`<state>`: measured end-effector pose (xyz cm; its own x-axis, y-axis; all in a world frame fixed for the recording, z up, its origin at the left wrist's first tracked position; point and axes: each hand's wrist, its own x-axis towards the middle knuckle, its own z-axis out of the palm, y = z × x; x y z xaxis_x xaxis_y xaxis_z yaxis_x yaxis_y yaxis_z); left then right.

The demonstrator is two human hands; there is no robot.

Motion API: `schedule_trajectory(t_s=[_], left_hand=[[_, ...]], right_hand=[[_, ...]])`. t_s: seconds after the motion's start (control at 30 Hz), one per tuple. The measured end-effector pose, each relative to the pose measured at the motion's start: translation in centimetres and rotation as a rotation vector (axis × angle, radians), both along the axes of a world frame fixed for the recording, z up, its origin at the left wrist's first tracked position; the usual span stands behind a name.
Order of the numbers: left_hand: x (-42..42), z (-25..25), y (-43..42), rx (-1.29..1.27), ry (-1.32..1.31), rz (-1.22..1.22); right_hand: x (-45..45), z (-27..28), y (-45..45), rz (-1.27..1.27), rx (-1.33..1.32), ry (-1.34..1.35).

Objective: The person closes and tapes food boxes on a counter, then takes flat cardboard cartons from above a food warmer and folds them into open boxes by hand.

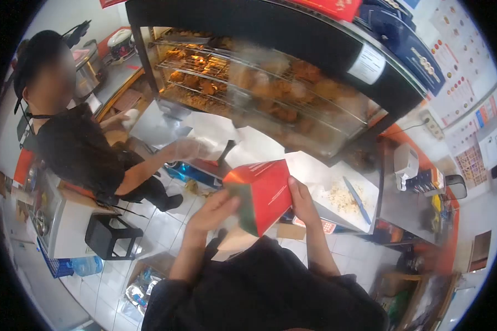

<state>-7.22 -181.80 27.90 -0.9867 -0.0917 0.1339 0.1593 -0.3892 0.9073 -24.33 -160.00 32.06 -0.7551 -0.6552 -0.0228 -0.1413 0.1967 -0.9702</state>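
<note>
A red and dark green cardboard box [268, 196] is held up in front of my body, tilted, above the edge of the counter. My left hand [212, 211] presses against its left, green side. On its right side, my right hand [302, 199] grips the red panel with the fingers partly behind it. Beyond the box lie sheets of white paper [257, 144] on the counter. To the right, a knife with a blue handle [359, 205] rests on a white board [337, 190] strewn with crumbs.
A co-worker [83, 143] in dark clothes stands at the left, one gloved hand [190, 149] over the paper. A glass warming cabinet [259, 66] with fried food rises behind the counter. A black stool [113, 234] stands on the tiled floor.
</note>
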Motion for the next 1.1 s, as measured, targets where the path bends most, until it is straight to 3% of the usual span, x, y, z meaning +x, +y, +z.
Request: schedule_trajectory(t_s=[0.07,0.1,0.17,0.2,0.27,0.33,0.37,0.53,0.63,0.7,0.8,0.87,0.93,1.0,1.07,1.1], left_hand=[[0.1,-1.5,-0.6,0.184,-0.134,-0.021],[-0.2,-0.7,-0.4,0.206,-0.069,0.032],[-1.1,1.9,-0.4,0.242,-0.065,0.089],[-1.5,2.8,-0.6,0.274,-0.053,0.162],[-1.9,2.6,-1.3,0.273,-0.07,0.204],[-2.4,0.0,-2.0,0.256,-0.138,0.274],[-2.6,-0.7,-1.9,0.266,-0.217,0.374],[-3.2,0.4,-2.1,0.097,-0.266,0.53],[-3.1,1.0,-2.5,-0.07,-0.208,0.56],[-2.9,2.9,-1.9,0.068,-0.115,0.552],[-3.0,4.7,-0.2,0.173,-0.209,0.406],[-3.6,5.1,0.1,0.15,-0.188,0.45],[-3.8,5.6,-0.8,-0.342,-0.065,0.385],[-3.2,6.3,-2.3,-0.467,-0.134,0.327],[-2.2,8.9,-4.8,-1.029,-0.172,0.084],[-1.3,9.7,-6.9,-1.051,-0.08,-0.05]], right_hand=[[0.1,-1.8,-1.1,0.003,0.115,-0.095],[0.9,-2.2,-1.6,0.001,0.117,-0.106],[3.2,-2.8,-2.6,-0.053,0.123,0.292],[3.9,-2.2,-2.8,-0.033,0.127,0.275],[5.8,0.3,-3.5,0.318,-0.153,0.478],[7.2,0.6,-4.8,0.307,-0.133,0.442],[7.0,0.0,-5.3,0.292,-0.08,0.552],[5.9,1.2,-7.5,0.361,0.006,0.829],[5.2,1.4,-8.4,0.413,0.027,0.819],[5.1,1.3,-8.8,0.375,0.048,0.826],[5.5,0.4,-9.2,0.249,0.03,0.834],[5.9,0.2,-9.6,0.005,-0.034,0.754],[5.9,-0.1,-9.6,-0.087,-0.048,0.78],[5.5,0.3,-9.1,-0.118,-0.086,0.406],[4.5,-0.4,-8.2,-0.066,-0.145,0.373],[4.0,-0.6,-7.5,0.0,-0.151,0.261]])
